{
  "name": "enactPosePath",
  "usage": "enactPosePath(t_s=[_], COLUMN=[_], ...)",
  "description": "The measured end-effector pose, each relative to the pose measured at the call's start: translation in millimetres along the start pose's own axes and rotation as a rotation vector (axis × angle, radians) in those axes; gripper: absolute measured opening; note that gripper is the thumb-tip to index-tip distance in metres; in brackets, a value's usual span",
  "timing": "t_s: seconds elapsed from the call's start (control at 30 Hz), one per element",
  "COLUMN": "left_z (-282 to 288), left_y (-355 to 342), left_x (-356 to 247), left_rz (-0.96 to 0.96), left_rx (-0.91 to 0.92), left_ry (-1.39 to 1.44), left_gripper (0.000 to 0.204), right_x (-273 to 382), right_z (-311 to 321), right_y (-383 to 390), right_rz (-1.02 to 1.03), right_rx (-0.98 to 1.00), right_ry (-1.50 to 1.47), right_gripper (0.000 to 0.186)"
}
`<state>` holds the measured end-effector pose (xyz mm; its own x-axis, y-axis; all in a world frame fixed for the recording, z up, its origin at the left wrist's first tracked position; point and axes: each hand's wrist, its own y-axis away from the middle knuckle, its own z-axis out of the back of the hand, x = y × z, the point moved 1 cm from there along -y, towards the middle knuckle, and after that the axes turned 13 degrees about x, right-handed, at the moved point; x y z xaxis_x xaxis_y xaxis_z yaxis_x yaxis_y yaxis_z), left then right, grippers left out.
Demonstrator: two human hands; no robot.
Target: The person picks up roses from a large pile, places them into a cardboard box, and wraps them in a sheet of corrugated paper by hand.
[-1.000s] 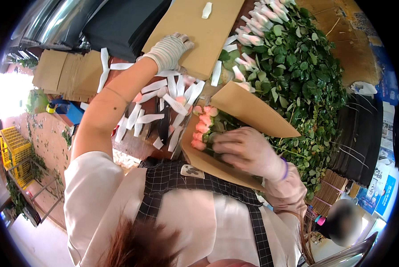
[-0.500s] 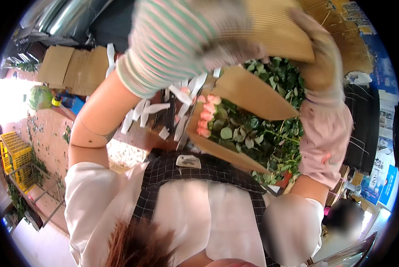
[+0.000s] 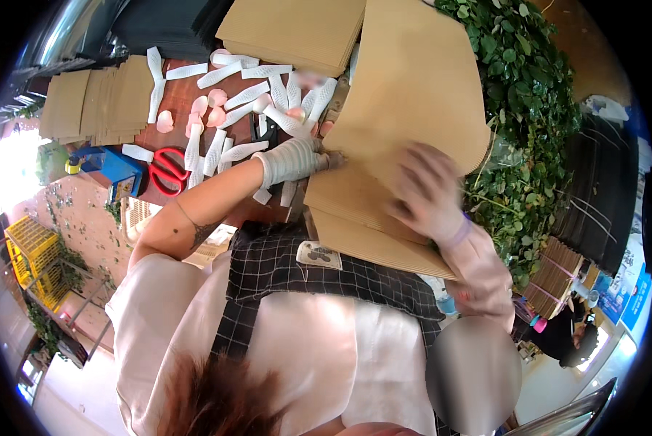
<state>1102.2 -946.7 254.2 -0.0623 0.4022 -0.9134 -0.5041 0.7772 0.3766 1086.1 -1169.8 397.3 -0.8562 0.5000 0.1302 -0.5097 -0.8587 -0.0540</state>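
Large brown cardboard sheet (image 3: 420, 80) is set lengthwise btwn the white mesh sleeves (image 3: 247, 96) and the leafy green stems (image 3: 525, 152), its near end over more brown card (image 3: 373, 251) by the checked apron (image 3: 326, 280). L hand (image 3: 297, 160), gloved, is placed at the sheet's L edge; whether the edge is pinched or only touched by its fingers can't be told. R hand (image 3: 431, 192) is blurred; its fingers are held loosely apart over the card, w/ nothing visibly gripped; contact can't be confirmed.

Sheet is judged v. light for its size, fairly stiff when flat but springy at any bend, prob. easily creased or dented. Dry card shouldn't be too slippery, though some slip thru a smooth glove is possible. Hold is best taken nr opposite long edges, w/ flat fingers underneath; mid-panel pinching is best avoided. Loose petals (image 3: 217, 116) are seen on the surface (image 3: 179, 93).
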Motion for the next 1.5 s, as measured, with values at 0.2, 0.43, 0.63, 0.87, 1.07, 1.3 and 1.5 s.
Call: enactPosePath(t_s=[0.2,0.43,0.63,0.87,1.07,1.3,1.5], left_z=[-3.5,-14.0,-22.7,6.4,99.3,123.2,101.9], left_y=[13.8,20.2,31.1,103.7,163.0,146.9,155.7], left_x=[-5.5,-11.3,-1.6,-3.8,67.4,78.8,85.6], left_rz=[0.013,0.522,0.286,0.087,0.622,1.263,0.766], left_rx=[0.08,0.173,0.059,-0.934,-1.449,-1.114,-1.361], left_ry=[-0.584,0.403,-0.045,-0.481,-0.892,-0.666,-0.722], left_gripper=[0.034,0.051,0.037,0.044,0.069,0.082,0.068], right_x=[-11.9,2.4,3.3,3.1,1.1,0.1,4.9], right_z=[-96.6,-101.7,-100.4,-107.4,-120.7,-121.1,-117.5], right_y=[-25.8,-12.5,-18.3,-15.2,-9.1,-11.7,-13.5], right_rz=[-0.013,-0.271,-0.291,-0.287,-0.216,-0.223,-0.253], right_rx=[0.315,0.381,0.494,0.5,0.366,0.376,0.423], right_ry=[-0.154,-0.284,-0.3,-0.227,-0.14,-0.095,-0.079], right_gripper=[0.054,0.077,0.082,0.089,0.091,0.091,0.09])
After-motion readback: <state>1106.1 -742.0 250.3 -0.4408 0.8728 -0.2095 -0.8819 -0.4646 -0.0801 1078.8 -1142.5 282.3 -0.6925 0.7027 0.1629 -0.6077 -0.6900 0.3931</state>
